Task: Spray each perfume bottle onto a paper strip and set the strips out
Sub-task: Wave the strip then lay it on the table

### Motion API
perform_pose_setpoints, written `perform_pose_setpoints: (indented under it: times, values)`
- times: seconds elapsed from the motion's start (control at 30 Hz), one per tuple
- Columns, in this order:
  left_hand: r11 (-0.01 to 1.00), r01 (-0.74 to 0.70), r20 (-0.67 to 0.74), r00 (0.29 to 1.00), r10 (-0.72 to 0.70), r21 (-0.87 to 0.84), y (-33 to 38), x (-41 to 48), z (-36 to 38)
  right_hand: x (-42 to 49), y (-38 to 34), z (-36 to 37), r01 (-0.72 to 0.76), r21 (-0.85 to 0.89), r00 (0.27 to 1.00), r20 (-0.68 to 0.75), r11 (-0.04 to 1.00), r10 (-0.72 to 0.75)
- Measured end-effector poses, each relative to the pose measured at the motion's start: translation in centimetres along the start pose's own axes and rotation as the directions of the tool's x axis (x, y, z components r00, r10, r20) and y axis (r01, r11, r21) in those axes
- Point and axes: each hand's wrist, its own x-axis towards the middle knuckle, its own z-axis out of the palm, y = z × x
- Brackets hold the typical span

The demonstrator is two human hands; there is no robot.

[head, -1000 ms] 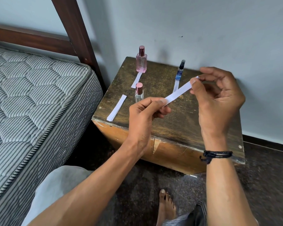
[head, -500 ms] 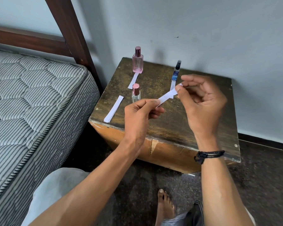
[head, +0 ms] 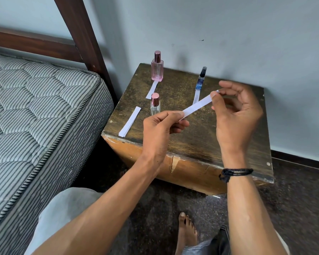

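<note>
Nearest, over the front edge of the dark, worn wooden worktop (head: 195,150), the left hand (head: 162,126) pinches the near end of a narrow white paper strip (head: 196,107) between thumb and curled fingers. The right hand (head: 236,115) pinches the far end between thumb and forefinger, with its other fingers loosely curled. The strip hangs in the air between them, slanting up to the right above the worktop and touching nothing else.

It looks very light and limp. It will likely bend or flutter if held by one end alone, and a hard pinch would crease it. Holding it by the tips, as now, leaves the middle free for spray.

To the left, near the edge, lies a small stack of spare white paper strips (head: 130,121). Just beyond the left hand stands a small clear glass bottle with a rose-coloured cap (head: 155,105), with no strip laid out before it. It is probably smooth and breakable, and best gripped round the body.

Farther back, a pink glass bottle with a matching cap (head: 157,69) stands with a strip (head: 152,90) in front of it. To its right, a slim blue spray vial with a black top (head: 201,80) has its own strip (head: 196,96). So I judge that two are done.
</note>
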Motion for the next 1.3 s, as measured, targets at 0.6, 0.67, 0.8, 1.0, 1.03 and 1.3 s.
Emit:
perform_pose_setpoints:
  times: [0.6,0.67,0.8,1.0,1.03,1.3]
  values:
    - [0.936,0.244,0.186,0.937,-0.294,0.254,-1.6,-0.2,1.6,2.0,-0.1,-3.2,0.025,-0.128,0.997,0.077,0.991,-0.015]
    - [0.932,0.25,0.189,0.934,-0.303,0.262,-1.9,-0.2,1.8,2.0,-0.1,-3.4,0.032,-0.135,0.996,0.081,0.99,-0.021]
    - [0.929,0.272,0.199,0.925,-0.325,0.252,-2.4,-0.2,2.4,2.1,-0.4,-3.6,0.052,-0.133,0.996,0.083,0.99,-0.041]
    - [0.927,0.3,0.246,0.903,-0.352,0.223,-2.9,-0.1,3.5,2.3,-0.7,-4.4,0.086,-0.129,0.995,0.055,0.988,-0.079]
    - [0.927,0.3,0.25,0.902,-0.352,0.224,-3.0,-0.1,3.7,2.3,-0.6,-4.6,0.089,-0.128,0.995,0.05,0.988,-0.083]
    - [0.911,0.285,0.234,0.903,-0.359,0.297,-4.1,-0.1,4.8,2.6,1.9,-6.2,-0.066,-0.103,0.998,0.018,0.992,0.068]
